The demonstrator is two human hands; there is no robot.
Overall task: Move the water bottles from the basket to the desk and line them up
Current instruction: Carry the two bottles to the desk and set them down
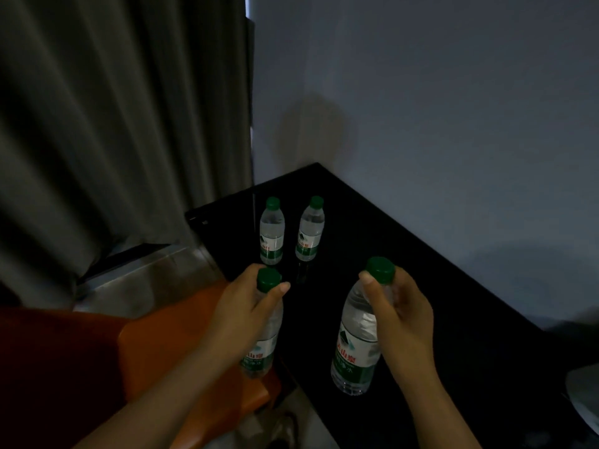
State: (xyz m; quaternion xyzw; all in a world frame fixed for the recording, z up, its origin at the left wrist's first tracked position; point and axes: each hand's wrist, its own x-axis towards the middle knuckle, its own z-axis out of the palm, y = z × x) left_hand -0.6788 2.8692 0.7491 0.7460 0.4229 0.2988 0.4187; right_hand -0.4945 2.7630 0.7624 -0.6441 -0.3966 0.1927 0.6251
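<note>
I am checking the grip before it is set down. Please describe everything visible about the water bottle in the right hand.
The water bottle in the right hand is clear plastic with a green screw cap and a green, white and red label low on its body. It looks full and sealed, held nearly upright over the black desk. The right hand grips its neck and shoulder, thumb beside the cap.

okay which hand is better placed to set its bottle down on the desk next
Probably the right hand: its bottle already hangs over the black desk, near the two standing bottles. The left hand holds its bottle off the desk edge, above the orange seat.
</note>
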